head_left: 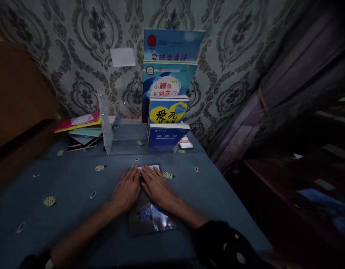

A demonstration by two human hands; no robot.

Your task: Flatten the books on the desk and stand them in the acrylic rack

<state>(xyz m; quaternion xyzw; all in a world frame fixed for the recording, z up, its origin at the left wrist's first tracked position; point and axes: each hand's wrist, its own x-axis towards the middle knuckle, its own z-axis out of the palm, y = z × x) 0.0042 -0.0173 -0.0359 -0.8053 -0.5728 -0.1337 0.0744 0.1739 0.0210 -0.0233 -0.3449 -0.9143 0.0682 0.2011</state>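
Two hands lie on one dark, glossy-covered book [148,224], which rests on the blue table [74,235] at the viewer's 6 o'clock. The left hand [128,189] comes in from 8 o'clock and the right hand [156,188] from 4. Both sets of fingers are stretched out, laid flat near the book's 12 o'clock end and gripping nothing; the two hands all but meet there (one pale strip shows by the fingertips). From the book, one clear rack [105,129] stands toward 12 o'clock, with four stepped front covers of upright books [168,140] at its right part. Toward 10 o'clock lies one stack of booklets [84,125], too overlapped to count. One curtain [241,125] hangs toward 2 o'clock.
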